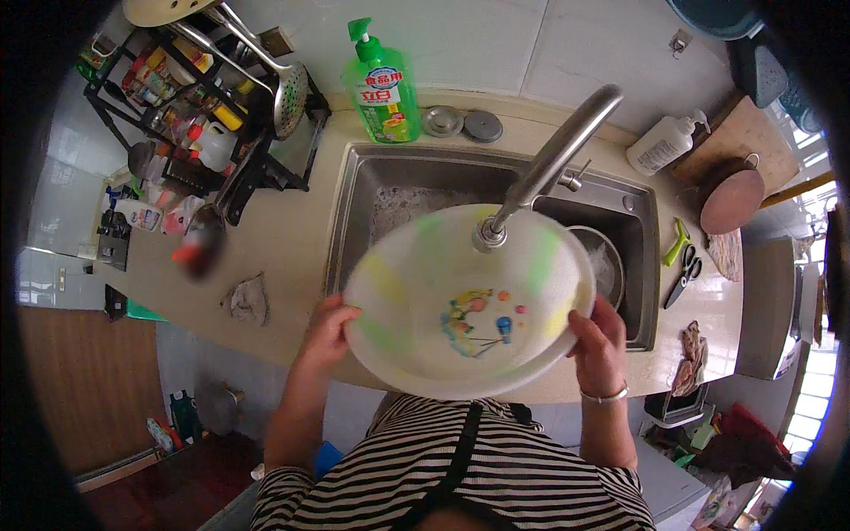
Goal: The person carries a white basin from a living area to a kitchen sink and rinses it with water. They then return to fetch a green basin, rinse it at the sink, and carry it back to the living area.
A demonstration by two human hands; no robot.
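A large white plastic basin with a coloured print inside is held between my two hands, tilted over the front of the sink. My left hand grips its left rim, thumb on top. On the right rim my right hand has its thumb over the edge and its fingers underneath. The steel faucet reaches over the basin's back part. Behind and below is the double stainless-steel sink, partly hidden by the basin. Suds or water show in its left bowl, and a round metal-rimmed vessel sits in the right one.
Behind the sink stand a green dish-soap bottle and a white pump bottle. A black rack with jars is at the left, near a grey cloth. Black scissors and a green peeler lie right of the sink.
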